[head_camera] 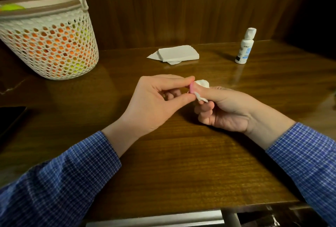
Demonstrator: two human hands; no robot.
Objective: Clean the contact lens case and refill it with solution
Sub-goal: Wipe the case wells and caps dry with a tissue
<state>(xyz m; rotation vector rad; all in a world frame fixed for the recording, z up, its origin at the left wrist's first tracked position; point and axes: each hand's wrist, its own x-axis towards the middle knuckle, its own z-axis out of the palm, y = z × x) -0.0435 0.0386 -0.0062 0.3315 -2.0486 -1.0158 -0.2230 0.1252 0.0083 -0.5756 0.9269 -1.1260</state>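
Wiping my small pink plastic lens case (191, 87)

Light, slick, rigid: left hand (158, 103) pinches its rim; right hand (223, 107) presses crumpled white tissue (201, 88) in.

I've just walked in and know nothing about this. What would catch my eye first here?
Probably the two hands meeting at the middle of the wooden table: the left hand pinches a small pink piece while the right hand works a white tissue against it. Next, the white perforated basket at far left, glowing orange and yellow inside. Behind the hands lie a stack of tissues and an upright white bottle to the right.
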